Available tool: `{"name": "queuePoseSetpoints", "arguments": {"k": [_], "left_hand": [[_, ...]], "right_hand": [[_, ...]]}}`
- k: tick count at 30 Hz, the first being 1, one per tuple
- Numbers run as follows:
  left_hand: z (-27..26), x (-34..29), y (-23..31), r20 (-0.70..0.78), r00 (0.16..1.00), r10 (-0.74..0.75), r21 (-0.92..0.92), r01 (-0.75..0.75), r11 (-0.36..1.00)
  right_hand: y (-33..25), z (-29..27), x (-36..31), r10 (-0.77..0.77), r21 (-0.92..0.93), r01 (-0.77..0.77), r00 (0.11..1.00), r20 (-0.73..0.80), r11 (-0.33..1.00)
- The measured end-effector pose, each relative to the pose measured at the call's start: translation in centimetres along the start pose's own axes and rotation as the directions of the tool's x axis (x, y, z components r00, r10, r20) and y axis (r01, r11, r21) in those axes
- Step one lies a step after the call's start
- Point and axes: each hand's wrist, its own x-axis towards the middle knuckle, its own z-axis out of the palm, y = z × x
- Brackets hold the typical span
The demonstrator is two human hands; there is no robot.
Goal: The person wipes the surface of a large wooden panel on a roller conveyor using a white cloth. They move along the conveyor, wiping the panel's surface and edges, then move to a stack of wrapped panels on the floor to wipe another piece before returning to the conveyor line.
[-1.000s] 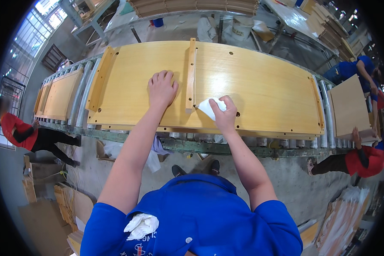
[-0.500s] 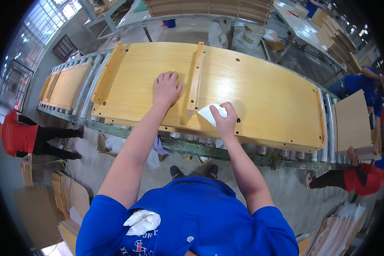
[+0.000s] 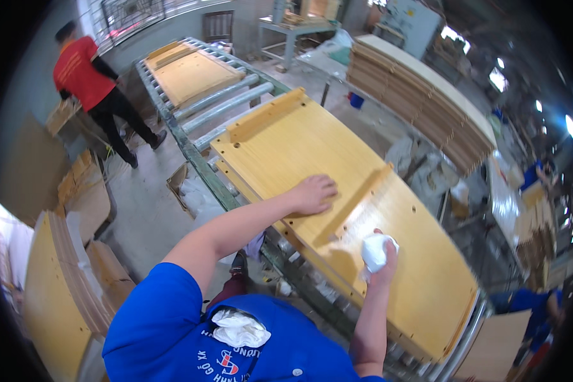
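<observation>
A long yellow wooden panel (image 3: 286, 146) lies in front of me, with drilled holes and raised wooden strips across it. My left hand (image 3: 314, 194) rests on its surface, left of the middle strip (image 3: 356, 205), fingers laid out and holding nothing. On the other side of that strip, my right hand (image 3: 388, 264) grips a bunched white cloth (image 3: 375, 250). Whether the cloth touches the panel, I cannot tell. Another white wad of cloth (image 3: 240, 328) sticks out at the chest of my blue shirt.
The panel lies on a roller conveyor (image 3: 226, 113) carrying another panel (image 3: 194, 75) farther up. A person in red (image 3: 83, 73) stands at the left. Stacked boards (image 3: 420, 95) fill a table behind. More panels (image 3: 51, 305) lean at lower left; a brown board (image 3: 496, 344) is at lower right.
My view has swung to the left, so the panel now runs diagonally. The white cloth stays in my right hand, now showing more bunched, and my left hand is still on the panel.
</observation>
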Motion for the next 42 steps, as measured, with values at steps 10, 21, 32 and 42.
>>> {"name": "queuePoseSetpoints", "arguments": {"k": [10, 21, 32, 42], "left_hand": [[-2.0, -3.4, -4.9, -0.086, 0.996, -0.03, -0.252, 0.007, 0.968], [-3.6, -4.2, -6.0, 0.165, 0.981, 0.106, -0.253, -0.062, 0.965], [-4.1, -4.2, -6.6, 0.252, 0.946, 0.205, -0.301, -0.125, 0.945], [-2.9, -4.4, -6.1, 0.154, 0.97, 0.188, -0.244, -0.147, 0.959]], "right_hand": [[-0.8, 21.3, 9.9, -0.059, -0.252, 0.162, 0.926, 0.374, 0.954], [8.6, 42.5, 14.7, 0.175, -0.597, 0.349, 0.743, 0.646, 0.723], [14.5, 46.0, 13.7, 0.34, -0.569, 0.696, 0.458, 0.821, 0.438], [15.4, 46.8, 12.5, 0.336, -0.5, 0.793, 0.392, 0.856, 0.348]]}}
